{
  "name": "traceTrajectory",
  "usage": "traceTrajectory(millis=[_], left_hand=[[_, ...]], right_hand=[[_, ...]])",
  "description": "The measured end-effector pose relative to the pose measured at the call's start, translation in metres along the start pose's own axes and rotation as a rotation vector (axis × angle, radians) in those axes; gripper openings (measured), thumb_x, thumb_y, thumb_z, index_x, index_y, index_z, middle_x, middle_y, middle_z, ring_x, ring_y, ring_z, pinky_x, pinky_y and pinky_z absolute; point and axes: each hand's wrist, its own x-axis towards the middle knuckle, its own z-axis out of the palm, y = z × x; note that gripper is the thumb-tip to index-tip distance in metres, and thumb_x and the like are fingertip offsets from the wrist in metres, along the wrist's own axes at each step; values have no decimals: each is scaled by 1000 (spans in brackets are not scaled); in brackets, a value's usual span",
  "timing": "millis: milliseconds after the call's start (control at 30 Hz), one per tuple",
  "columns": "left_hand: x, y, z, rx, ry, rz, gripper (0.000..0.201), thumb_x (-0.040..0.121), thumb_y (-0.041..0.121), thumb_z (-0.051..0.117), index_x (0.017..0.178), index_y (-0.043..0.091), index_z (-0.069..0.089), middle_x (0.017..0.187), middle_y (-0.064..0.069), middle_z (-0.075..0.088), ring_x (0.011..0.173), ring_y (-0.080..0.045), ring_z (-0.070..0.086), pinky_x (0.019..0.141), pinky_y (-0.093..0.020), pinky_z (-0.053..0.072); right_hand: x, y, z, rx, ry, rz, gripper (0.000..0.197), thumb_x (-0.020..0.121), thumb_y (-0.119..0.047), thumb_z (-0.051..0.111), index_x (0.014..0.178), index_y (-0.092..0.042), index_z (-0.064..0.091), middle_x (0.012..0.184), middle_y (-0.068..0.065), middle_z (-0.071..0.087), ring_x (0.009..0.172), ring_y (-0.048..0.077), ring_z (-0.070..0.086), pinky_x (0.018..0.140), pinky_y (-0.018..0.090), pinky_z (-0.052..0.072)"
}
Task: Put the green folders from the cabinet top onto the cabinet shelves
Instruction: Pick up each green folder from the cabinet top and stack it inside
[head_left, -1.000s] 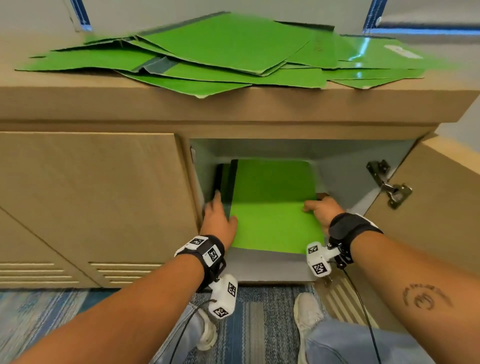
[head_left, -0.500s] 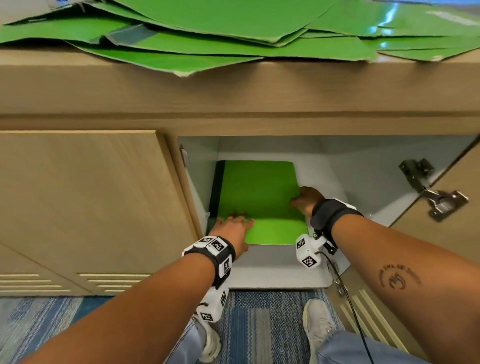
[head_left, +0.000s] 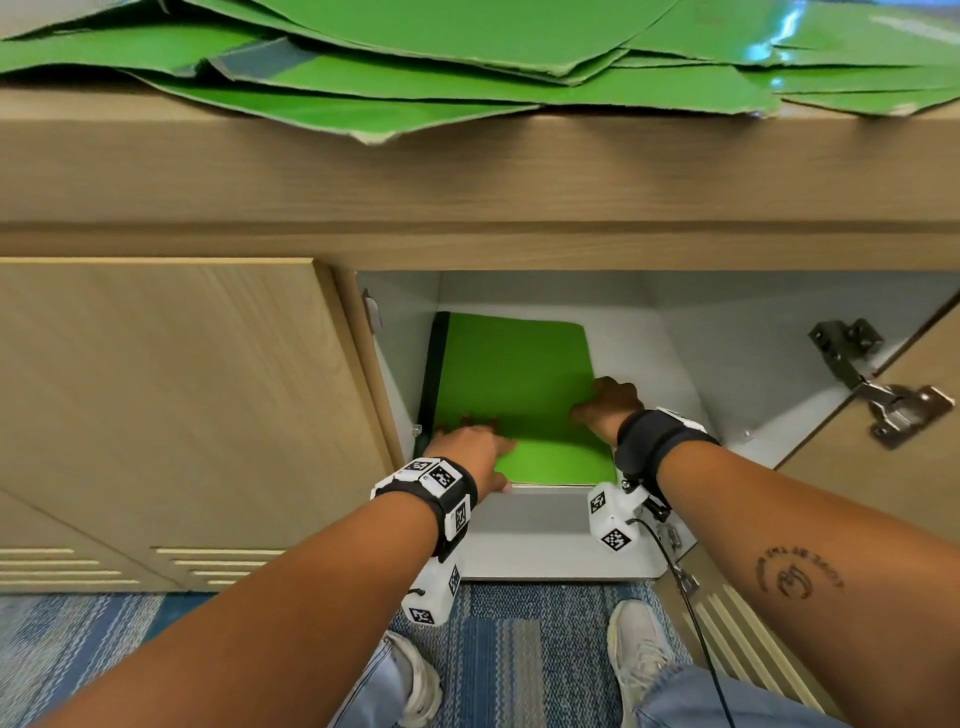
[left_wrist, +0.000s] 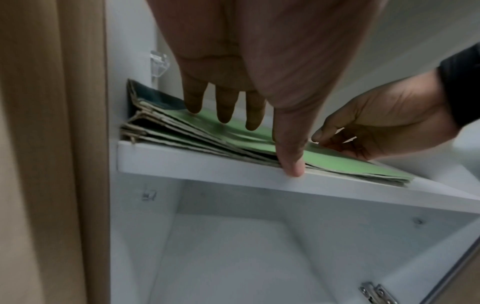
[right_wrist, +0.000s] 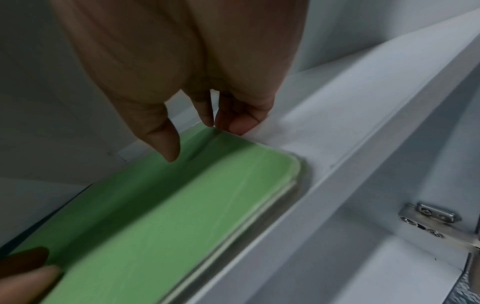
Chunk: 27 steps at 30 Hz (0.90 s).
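Observation:
A stack of green folders (head_left: 514, 384) (left_wrist: 337, 162) (right_wrist: 182, 216) lies flat on the white cabinet shelf (head_left: 530, 512) (left_wrist: 207, 164), against its left wall. My left hand (head_left: 470, 452) (left_wrist: 272, 142) presses on the stack's front left with straight fingers, thumb at the front edge. My right hand (head_left: 605, 402) (left_wrist: 363, 127) (right_wrist: 202, 139) sits at the stack's right edge. Its bent fingertips (right_wrist: 233, 127) touch the shelf beside the edge and its thumb hovers over the top folder. Several more green folders (head_left: 467, 62) lie spread on the wooden cabinet top (head_left: 467, 171).
The right cabinet door stands open, with its metal hinge (head_left: 883, 395) near my right forearm. A closed wooden door (head_left: 182, 415) is to the left. A lower compartment (left_wrist: 233, 246) lies under the shelf. My shoes (head_left: 639, 644) stand on blue carpet.
The green folder has slid deeper onto the shelf and now lies flat on the stack. My left hand moved from the cabinet's left edge onto the folder's front. My right hand went further in.

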Motion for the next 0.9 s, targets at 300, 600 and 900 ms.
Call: traceTrajectory(millis=[300,600,900], left_hand=[[-7,4,-1,20,22,2,73,80,51,66,144,33,36,152,-4,35,138,-26,35,112,-48,27],[-54,29,-75,-118,260,66,80,78,60,62,145,25,35,149,-5,40,134,-25,41,111,-40,33],[-143,61,-177,-73,424,144,61,80,45,64,134,21,48,137,-3,51,125,-23,49,105,-39,39]], right_hand=[[-17,-3,-6,-81,45,-75,64,76,-34,67,133,-14,46,132,17,39,121,40,44,101,39,42],[-104,-52,-73,93,197,-449,42,86,-13,61,127,-10,58,134,11,53,122,28,54,100,27,40],[-222,-95,-143,-144,147,-718,34,85,-18,53,118,-13,61,118,10,63,110,27,58,88,27,44]])
